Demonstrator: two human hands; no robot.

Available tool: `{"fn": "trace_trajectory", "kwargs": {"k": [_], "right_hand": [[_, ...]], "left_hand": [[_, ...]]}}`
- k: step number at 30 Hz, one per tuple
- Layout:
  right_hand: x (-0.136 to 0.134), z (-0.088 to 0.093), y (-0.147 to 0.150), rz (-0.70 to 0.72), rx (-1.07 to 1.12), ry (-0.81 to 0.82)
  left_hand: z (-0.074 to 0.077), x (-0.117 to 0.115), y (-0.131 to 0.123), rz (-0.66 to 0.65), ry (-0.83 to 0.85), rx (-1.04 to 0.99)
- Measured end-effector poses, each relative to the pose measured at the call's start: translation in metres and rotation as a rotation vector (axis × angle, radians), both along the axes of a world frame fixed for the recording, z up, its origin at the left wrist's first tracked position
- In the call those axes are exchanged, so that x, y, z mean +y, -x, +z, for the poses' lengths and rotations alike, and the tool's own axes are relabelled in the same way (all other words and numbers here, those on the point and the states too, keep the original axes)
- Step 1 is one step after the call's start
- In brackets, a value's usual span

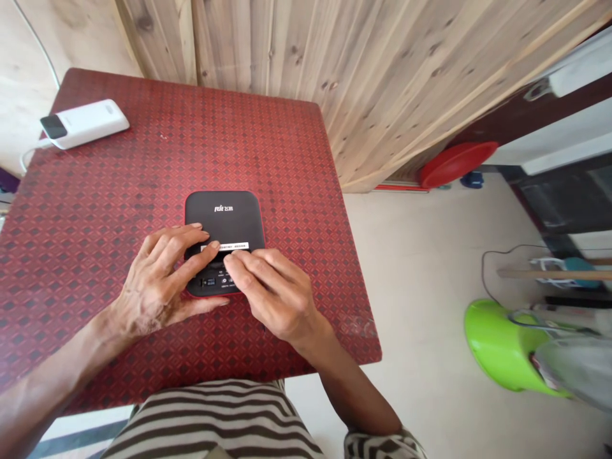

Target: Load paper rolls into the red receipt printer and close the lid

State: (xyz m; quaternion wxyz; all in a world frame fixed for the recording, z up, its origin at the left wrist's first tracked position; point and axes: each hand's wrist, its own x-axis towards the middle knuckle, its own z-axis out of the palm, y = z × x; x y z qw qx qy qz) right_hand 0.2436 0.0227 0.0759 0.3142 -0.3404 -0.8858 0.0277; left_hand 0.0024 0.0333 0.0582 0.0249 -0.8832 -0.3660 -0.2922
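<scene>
The red patterned bench (229, 140) stands by a wood-plank wall (287, 44). L hand (160, 274) is spread wide over the black device (224, 223), thumb along its near side. R hand (277, 293) has fingers bunched on same face; whether they pinch sth., I cannot tell. Device lies flat, nr middle of bench's near edge. White pack (90, 124) w/ cable (36, 146) is nr far-left corner; green plastic obj. (497, 350) is on floor (406, 287), beyond right edge.

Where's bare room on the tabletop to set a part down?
Widest: far side of the red table, between white gadget and far right corner. Also left, between gadget and left forearm; and right, between black device and table edge. Crowded: the device, under left hand and right hand; near side, crossed by right forearm.
</scene>
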Motion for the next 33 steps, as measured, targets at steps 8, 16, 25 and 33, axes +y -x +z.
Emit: {"fn": "trace_trajectory", "kwargs": {"k": [8,16,25,33], "right_hand": [[0.038,-0.042,-0.047,-0.361,0.311,0.258],[0.055,-0.1,-0.057,-0.393,0.244,0.424],[0.055,-0.098,-0.057,-0.411,0.259,0.463],[0.055,-0.096,-0.057,-0.402,0.283,0.457]], "left_hand": [[-0.013,-0.01,0.003,0.014,0.037,-0.084],[-0.032,-0.036,0.007,0.182,-0.087,-0.186],[-0.031,-0.036,0.005,0.197,-0.121,-0.171],[-0.032,-0.037,0.004,0.216,-0.024,-0.275]]}}
